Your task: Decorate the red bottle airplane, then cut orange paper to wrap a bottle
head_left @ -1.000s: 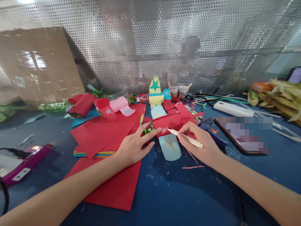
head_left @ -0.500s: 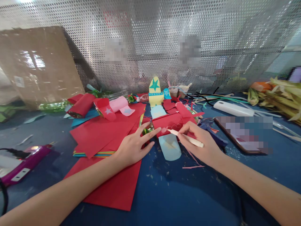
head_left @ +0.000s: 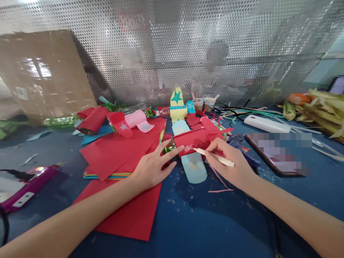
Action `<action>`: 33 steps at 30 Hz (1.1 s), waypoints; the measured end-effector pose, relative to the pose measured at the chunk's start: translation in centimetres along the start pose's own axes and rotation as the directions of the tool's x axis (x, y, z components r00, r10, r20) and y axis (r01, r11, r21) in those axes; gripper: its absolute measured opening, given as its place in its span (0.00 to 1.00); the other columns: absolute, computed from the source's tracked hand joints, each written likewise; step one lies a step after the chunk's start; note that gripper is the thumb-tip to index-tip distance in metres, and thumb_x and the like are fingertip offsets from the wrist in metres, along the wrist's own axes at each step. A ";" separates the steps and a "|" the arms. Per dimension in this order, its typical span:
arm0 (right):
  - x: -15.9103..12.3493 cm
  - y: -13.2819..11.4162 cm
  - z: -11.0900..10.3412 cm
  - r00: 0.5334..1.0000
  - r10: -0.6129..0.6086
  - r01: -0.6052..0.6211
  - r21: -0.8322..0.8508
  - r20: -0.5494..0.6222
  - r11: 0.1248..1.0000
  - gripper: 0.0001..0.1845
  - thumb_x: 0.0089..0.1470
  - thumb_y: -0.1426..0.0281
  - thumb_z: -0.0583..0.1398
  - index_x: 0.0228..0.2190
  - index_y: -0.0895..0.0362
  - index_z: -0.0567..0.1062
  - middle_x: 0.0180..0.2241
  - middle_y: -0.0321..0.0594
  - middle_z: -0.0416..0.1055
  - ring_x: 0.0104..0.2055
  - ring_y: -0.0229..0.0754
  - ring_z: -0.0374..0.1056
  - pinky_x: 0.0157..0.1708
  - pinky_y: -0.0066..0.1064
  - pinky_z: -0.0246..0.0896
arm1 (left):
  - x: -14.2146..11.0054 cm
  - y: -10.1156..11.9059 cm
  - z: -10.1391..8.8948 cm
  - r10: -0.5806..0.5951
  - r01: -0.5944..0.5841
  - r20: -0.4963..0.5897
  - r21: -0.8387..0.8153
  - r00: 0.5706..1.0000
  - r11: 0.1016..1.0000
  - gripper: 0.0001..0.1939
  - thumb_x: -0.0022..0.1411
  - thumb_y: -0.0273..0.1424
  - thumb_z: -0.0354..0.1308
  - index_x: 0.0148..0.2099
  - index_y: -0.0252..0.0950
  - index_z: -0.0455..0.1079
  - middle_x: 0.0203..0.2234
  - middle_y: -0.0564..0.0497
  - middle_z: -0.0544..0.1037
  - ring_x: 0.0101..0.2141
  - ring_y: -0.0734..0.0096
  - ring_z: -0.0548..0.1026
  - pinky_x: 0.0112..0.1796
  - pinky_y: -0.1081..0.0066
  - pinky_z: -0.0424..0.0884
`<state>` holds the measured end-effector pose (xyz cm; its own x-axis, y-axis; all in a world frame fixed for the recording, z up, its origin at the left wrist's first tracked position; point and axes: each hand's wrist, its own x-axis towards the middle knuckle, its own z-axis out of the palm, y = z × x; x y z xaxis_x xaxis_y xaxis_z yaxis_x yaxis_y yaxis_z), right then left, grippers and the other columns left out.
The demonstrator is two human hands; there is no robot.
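My right hand (head_left: pixel 229 161) pinches a white marker (head_left: pixel 219 159), its tip on a red paper-wrapped bottle (head_left: pixel 189 139). Pale circles run in a row along the red paper, the leftmost ones filled in. Fingers spread, my left hand (head_left: pixel 154 166) rests an index fingertip on the bottle's left end, near the filled circles. A light blue paper flap (head_left: pixel 194 168) sticks out below the bottle, and another light blue piece (head_left: pixel 180 127) shows above it. Behind stands a yellow paper shape (head_left: pixel 176 100) with a teal star.
Red paper sheets (head_left: pixel 126 211) lie left, beside a red-wrapped roll (head_left: pixel 94 120) and a pink one (head_left: pixel 134 118). At right are a phone (head_left: pixel 276 157), a white glue gun-like tool (head_left: pixel 266 123) and dry husks (head_left: pixel 322 111). A purple power strip (head_left: pixel 32 190) sits far left, before cardboard (head_left: pixel 45 71).
My right hand has shifted slightly right with the marker, its tip moving a little along the circles. My left hand stays in place.
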<state>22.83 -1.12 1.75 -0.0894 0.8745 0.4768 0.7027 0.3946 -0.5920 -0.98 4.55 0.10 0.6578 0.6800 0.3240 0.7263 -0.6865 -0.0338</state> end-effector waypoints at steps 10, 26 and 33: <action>0.0 0.1 0.0 1.000 -0.009 0.009 -0.013 0.003 1.000 0.08 0.55 0.71 0.55 0.25 0.53 0.63 0.22 0.32 0.66 0.24 0.36 0.61 0.24 0.28 0.54 | 0.1 0.0 -0.1 0.001 -0.001 0.001 0.010 1.000 1.000 0.24 0.67 0.38 0.44 0.64 0.57 0.49 0.61 0.48 0.58 0.38 0.66 0.76 0.32 0.68 0.74; -0.1 0.2 0.0 0.998 -0.027 0.028 -0.019 0.053 0.999 0.07 0.57 0.68 0.54 0.27 0.53 0.64 0.25 0.33 0.68 0.26 0.36 0.63 0.26 0.28 0.54 | 0.1 0.0 -0.1 -0.001 0.001 -0.003 0.006 1.000 1.000 0.25 0.67 0.38 0.44 0.64 0.57 0.49 0.61 0.48 0.58 0.38 0.66 0.76 0.31 0.68 0.74; 0.0 0.0 -0.1 0.999 -0.027 0.027 -0.021 0.025 0.999 0.07 0.56 0.69 0.54 0.26 0.53 0.64 0.23 0.32 0.67 0.25 0.36 0.62 0.25 0.28 0.54 | 0.0 0.0 -0.1 0.002 -0.002 -0.009 -0.001 1.000 1.000 0.25 0.67 0.38 0.45 0.64 0.57 0.49 0.60 0.48 0.58 0.37 0.67 0.76 0.32 0.67 0.75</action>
<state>22.95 -1.15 1.80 -0.1260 0.8704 0.4759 0.7145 0.4125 -0.5652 -0.96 4.50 0.19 0.6572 0.6764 0.3326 0.7250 -0.6879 -0.0337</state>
